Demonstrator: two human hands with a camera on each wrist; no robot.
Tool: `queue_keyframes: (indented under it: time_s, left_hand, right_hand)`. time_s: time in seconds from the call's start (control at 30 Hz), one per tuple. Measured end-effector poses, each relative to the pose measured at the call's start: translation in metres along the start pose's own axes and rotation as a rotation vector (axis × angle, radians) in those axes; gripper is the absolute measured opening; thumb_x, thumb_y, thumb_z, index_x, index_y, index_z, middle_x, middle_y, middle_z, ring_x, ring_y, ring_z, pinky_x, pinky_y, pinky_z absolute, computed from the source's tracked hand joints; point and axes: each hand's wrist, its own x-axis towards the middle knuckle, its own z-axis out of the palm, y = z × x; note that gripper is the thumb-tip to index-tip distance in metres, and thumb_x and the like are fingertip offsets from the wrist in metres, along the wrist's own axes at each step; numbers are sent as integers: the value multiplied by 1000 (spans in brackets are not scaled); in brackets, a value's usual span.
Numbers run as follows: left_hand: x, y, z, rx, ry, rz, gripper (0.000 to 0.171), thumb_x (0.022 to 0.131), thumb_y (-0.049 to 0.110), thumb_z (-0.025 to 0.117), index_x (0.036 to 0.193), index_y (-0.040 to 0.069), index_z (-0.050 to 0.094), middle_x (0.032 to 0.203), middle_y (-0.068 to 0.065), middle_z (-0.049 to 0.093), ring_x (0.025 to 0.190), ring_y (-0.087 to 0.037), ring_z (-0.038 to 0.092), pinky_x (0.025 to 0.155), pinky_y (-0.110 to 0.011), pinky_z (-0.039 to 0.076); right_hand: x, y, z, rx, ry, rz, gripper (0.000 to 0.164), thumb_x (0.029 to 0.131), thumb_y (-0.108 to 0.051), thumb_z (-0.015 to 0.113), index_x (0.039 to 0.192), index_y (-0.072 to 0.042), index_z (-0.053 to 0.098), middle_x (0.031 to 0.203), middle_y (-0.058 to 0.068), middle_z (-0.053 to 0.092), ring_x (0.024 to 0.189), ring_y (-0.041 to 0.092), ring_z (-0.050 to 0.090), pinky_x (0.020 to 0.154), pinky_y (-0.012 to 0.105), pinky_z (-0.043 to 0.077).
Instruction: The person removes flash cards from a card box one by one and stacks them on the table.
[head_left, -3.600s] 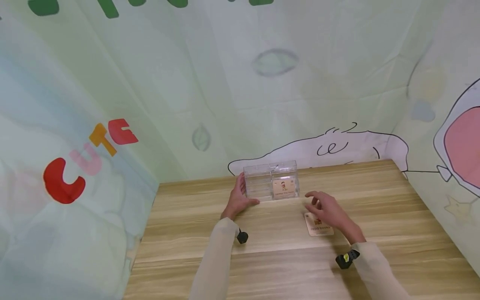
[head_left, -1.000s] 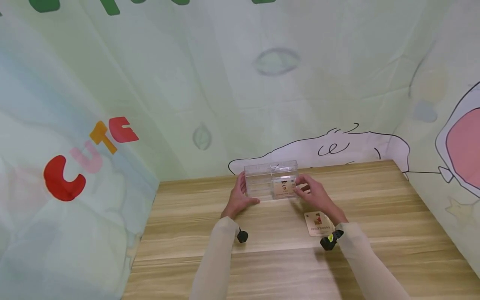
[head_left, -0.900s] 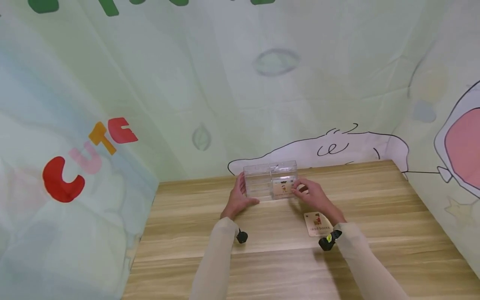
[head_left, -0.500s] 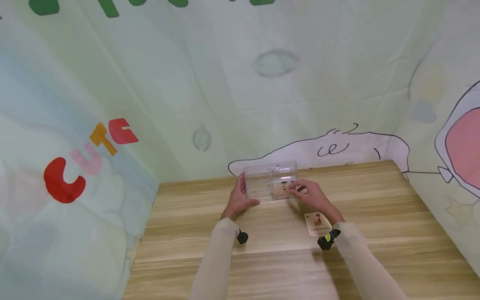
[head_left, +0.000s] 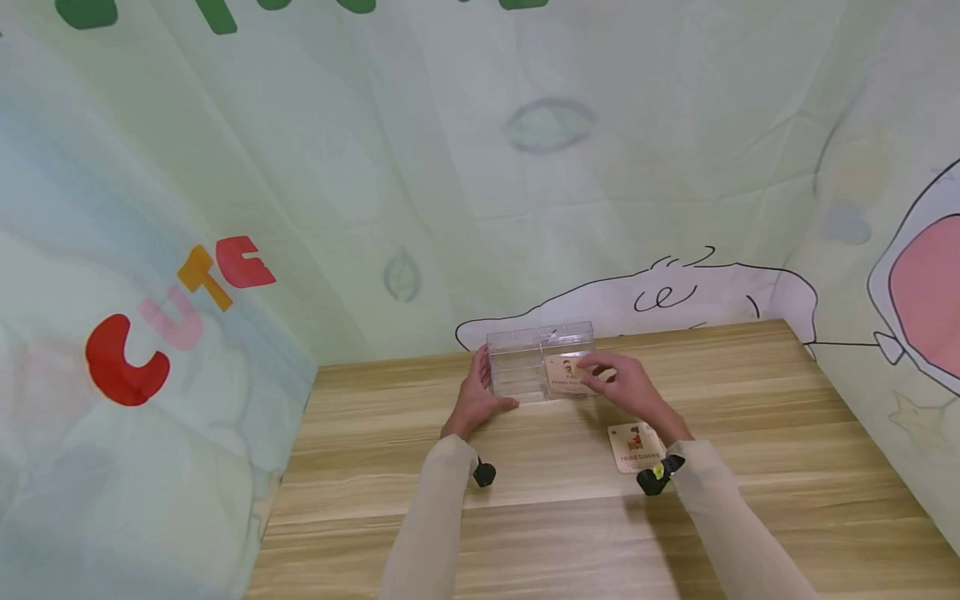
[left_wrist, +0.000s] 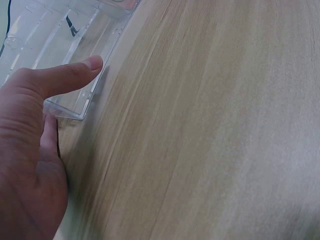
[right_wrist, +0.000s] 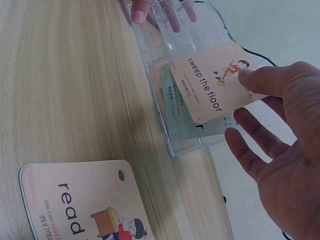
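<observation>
A clear plastic card holder (head_left: 517, 360) with stepped compartments stands at the table's back edge. My left hand (head_left: 477, 397) holds its left end; in the left wrist view the thumb (left_wrist: 75, 77) lies across the holder's front. My right hand (head_left: 626, 390) pinches a "sweep the floor" flash card (right_wrist: 215, 85) between thumb and fingers, at the holder's right front compartment. The card is tilted. Behind it in that compartment are a green card (right_wrist: 176, 120) and a pinkish one, partly covered. The right hand hides the held card's right edge in the head view.
A small stack of flash cards, "read books" on top (head_left: 628, 446), lies on the wooden table (head_left: 540, 533) below my right wrist. A printed cloth backdrop (head_left: 450, 167) rises right behind the table and along both sides. The holder's left compartments show no cards.
My right hand has moved from above the "read books" stack to the holder and now pinches the "sweep the floor" card, which has tilted and lifted slightly. My left hand has stayed put.
</observation>
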Motion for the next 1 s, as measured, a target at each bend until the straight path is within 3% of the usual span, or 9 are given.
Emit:
queue_keyframes:
  time_s: [0.43, 0.53, 0.63, 0.77, 1.0]
  left_hand:
    - [-2, 4, 0, 32, 4, -29, 121, 68, -6, 94, 163, 13, 21, 166, -19, 32, 152, -33, 33, 125, -41, 29]
    - [-7, 18, -2, 32, -7, -26, 118, 70, -9, 91, 163, 7, 21, 165, -23, 31, 151, -38, 33, 125, -45, 29]
    - [-8, 19, -2, 29, -15, -9, 118, 70, -11, 90, 163, 2, 19, 165, -27, 29, 151, -42, 31, 125, -49, 28]
    - [-3, 6, 0, 27, -4, 4, 122, 69, -9, 92, 164, 6, 17, 166, -26, 27, 152, -40, 30, 126, -49, 26]
    - [-2, 5, 1, 18, 6, -5, 119, 69, -6, 93, 163, 12, 22, 166, -21, 31, 152, -36, 32, 126, -45, 28]
  right_hand:
    - [-10, -4, -22, 66, 25, 43, 31, 94, -6, 76, 125, -6, 71, 135, 19, 66, 101, 39, 72, 83, 44, 65]
    - [-12, -5, -27, 57, 17, 57, 33, 93, -5, 76, 126, -6, 71, 136, 18, 65, 102, 38, 71, 83, 43, 65]
    - [-15, -4, -31, 42, 16, 66, 37, 92, -4, 78, 127, -7, 70, 137, 18, 64, 101, 37, 71, 82, 43, 65]
    - [-21, -2, -35, 39, 16, 70, 41, 89, -1, 79, 128, -7, 69, 137, 18, 64, 97, 34, 71, 79, 39, 64]
    - [-32, 3, -41, 24, -17, 73, 41, 90, 0, 78, 129, -7, 68, 136, 17, 63, 95, 31, 69, 79, 36, 63]
